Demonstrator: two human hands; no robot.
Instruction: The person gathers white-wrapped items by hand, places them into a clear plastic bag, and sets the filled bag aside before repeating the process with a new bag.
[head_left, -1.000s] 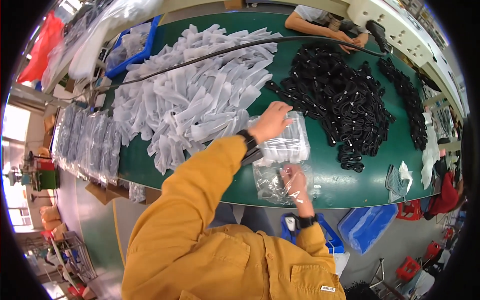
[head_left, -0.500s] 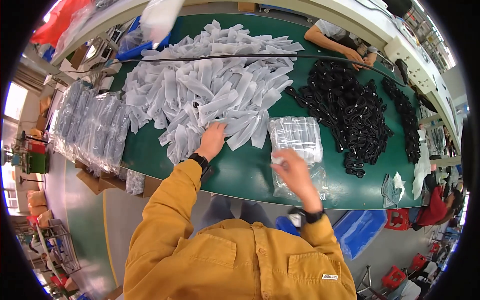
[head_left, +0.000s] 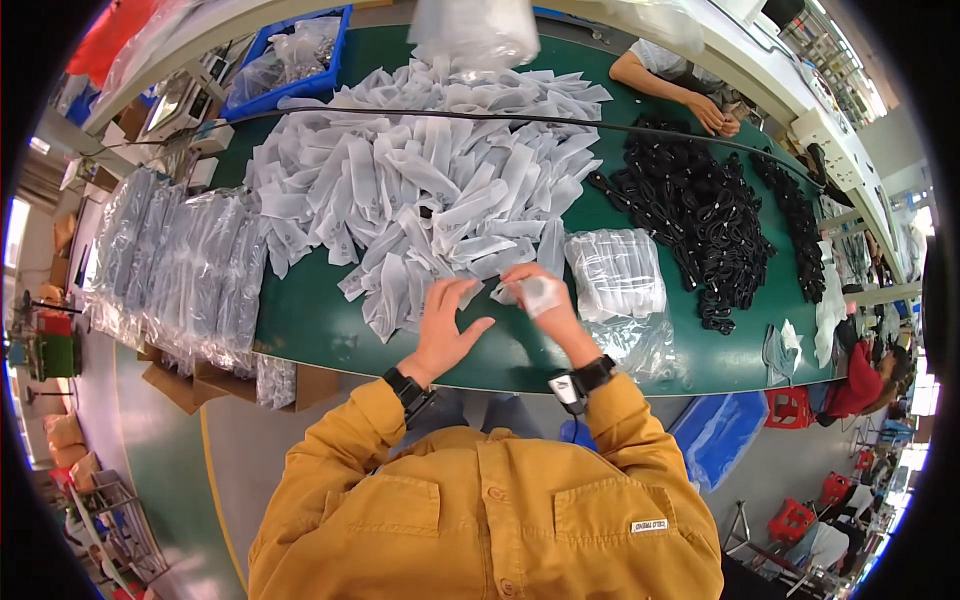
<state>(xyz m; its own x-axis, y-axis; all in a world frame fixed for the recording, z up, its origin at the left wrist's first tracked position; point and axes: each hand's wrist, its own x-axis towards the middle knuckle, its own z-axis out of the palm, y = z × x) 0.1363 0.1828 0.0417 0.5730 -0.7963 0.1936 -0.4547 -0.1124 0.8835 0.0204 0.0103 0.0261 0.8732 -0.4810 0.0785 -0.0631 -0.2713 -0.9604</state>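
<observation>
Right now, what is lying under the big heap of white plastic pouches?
Under the heap of white plastic pouches the green table top shows at its edges. A black cable crosses on top. What lies deeper inside is covered.

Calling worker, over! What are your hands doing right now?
Left hand open beside the white pouch pile. Right hand pinching one small white pouch. Clear bagged stack lies just right.

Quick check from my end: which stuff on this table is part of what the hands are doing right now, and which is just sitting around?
In hand:
left hand, open at the edge of the pile of white pouches
right hand, holding a small white pouch
filled clear bag beside it

Lying about:
heap of black cables
blue crate
clear packed bags at left
another person's hands
</observation>
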